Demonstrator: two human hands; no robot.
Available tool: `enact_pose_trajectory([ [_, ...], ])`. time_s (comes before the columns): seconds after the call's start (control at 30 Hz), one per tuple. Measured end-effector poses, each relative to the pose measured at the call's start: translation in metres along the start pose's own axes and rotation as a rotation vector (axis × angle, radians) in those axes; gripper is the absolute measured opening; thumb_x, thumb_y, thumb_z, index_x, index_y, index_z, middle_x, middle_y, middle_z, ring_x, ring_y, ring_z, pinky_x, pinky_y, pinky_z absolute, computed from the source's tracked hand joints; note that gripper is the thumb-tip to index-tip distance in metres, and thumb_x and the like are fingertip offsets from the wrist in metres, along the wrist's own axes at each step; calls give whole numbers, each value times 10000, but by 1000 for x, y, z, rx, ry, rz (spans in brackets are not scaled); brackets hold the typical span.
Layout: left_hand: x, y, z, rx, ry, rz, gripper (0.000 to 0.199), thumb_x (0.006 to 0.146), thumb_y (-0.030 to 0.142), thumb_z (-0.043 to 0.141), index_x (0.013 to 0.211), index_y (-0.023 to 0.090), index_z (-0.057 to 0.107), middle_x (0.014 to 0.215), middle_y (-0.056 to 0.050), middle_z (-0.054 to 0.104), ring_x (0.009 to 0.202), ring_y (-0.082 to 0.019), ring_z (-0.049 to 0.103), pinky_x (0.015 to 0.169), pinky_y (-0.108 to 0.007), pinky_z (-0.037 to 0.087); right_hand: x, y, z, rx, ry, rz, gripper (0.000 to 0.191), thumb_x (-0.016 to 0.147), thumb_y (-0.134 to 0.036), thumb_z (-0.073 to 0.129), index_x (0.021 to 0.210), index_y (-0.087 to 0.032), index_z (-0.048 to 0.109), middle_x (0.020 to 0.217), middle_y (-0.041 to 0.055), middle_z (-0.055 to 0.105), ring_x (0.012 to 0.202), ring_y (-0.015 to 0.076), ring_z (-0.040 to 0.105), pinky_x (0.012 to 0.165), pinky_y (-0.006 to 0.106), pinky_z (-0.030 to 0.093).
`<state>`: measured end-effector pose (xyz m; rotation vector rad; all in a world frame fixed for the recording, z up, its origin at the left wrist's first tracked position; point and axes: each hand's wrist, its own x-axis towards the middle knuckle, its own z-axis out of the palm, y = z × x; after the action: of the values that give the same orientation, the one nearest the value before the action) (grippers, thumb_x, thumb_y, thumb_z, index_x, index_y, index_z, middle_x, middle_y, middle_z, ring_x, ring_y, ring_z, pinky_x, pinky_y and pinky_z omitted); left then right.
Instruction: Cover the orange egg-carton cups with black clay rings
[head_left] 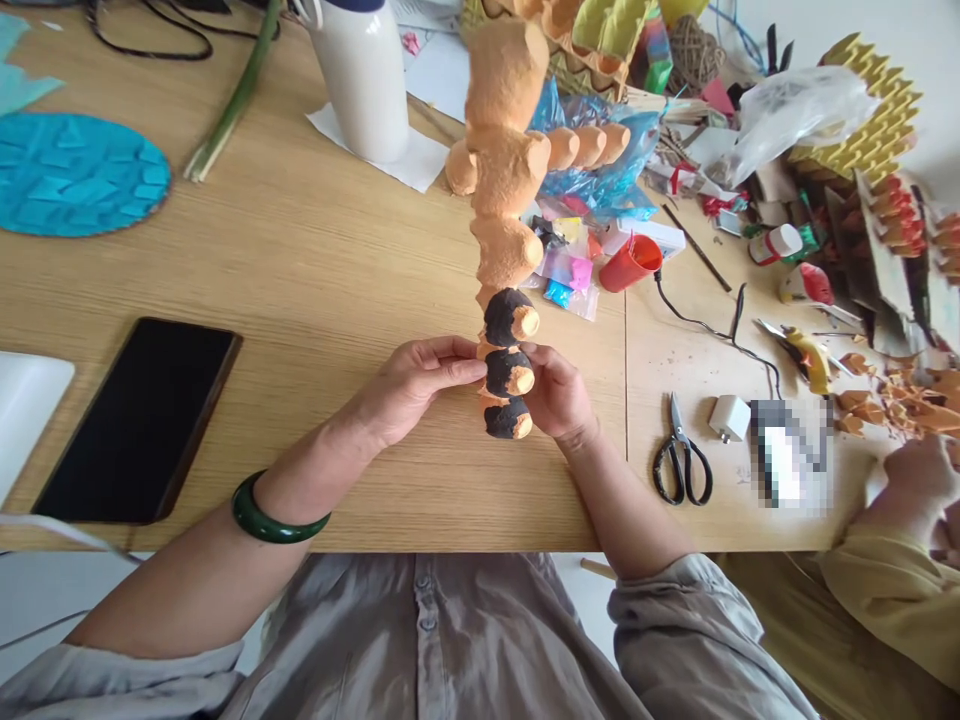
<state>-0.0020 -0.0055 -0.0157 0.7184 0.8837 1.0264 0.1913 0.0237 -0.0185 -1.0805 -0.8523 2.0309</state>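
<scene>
An orange egg-carton figure (pixel 504 175) stands out over the table in the middle of the view. Its lower cups have black-coloured sides (pixel 508 317) with orange tips. A row of small orange cups sticks out to its right like an arm. My left hand (pixel 420 385) pinches its left edge near the black cups, thumb and fingers closed. On the opposite side my right hand (pixel 559 392) is closed against the same part, with some fingertips hidden behind it. A dark green bangle is on my left forearm.
Left lie a black phone (pixel 139 420) and a blue oval board (pixel 75 175). A white jug (pixel 364 80) stands behind. At right are scissors (pixel 680 455), a white charger (pixel 729 417), a red cup (pixel 630 263) and craft scraps. A co-worker's hand (pixel 922 475) works at far right.
</scene>
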Motion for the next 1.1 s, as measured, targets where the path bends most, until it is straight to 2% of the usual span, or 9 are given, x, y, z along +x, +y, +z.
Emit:
enact_pose_trajectory([
  [0.1,1,0,-1,-14,10,9,331,694,484,1061,866,241,917,969,-54,869,931,-244,742,909,-381,583,-2,-2,1,-30,-1,-51,422,761,-637,821,853,-250,681,796,25,721,806,237,695,793,391,598],
  [0.3,1,3,0,-16,-62,2,371,773,531,993,927,209,890,962,-70,836,936,-255,743,911,-388,599,-8,-7,1,-106,-48,-143,515,747,-649,965,737,-224,675,705,-26,649,647,125,552,662,277,491],
  [0.6,0,2,3,-44,6,40,312,720,390,1010,960,229,893,1036,-82,843,1025,-290,753,957,-446,627,-10,0,3,-166,-48,-129,456,839,-603,908,754,-219,678,703,-27,665,642,122,548,615,265,456],
  [0.7,-1,2,3,-22,25,60,314,687,345,1018,955,246,886,1072,-63,845,1053,-290,758,952,-437,640,-9,0,3,-174,-50,-105,423,803,-568,936,790,-210,711,737,-18,709,666,123,599,633,259,487],
  [0.87,-1,-2,1,46,19,67,275,731,339,989,959,241,872,1025,-50,831,997,-274,758,895,-417,644,-9,0,6,-168,-54,-11,395,762,-524,956,824,-214,718,791,7,770,718,152,682,679,283,553],
  [1.0,0,-2,2,44,87,66,241,712,293,928,933,216,870,972,-46,816,1000,-267,745,909,-386,619,-8,2,9,-132,-6,2,361,783,-495,931,795,-212,707,762,-10,723,711,139,632,672,270,529],
  [1.1,1,2,5,-12,110,55,258,707,307,922,936,204,865,1015,-54,826,1014,-270,744,913,-379,615,-6,1,6,-69,14,-13,341,819,-506,899,803,-214,725,781,-4,710,733,156,624,688,287,545],
])
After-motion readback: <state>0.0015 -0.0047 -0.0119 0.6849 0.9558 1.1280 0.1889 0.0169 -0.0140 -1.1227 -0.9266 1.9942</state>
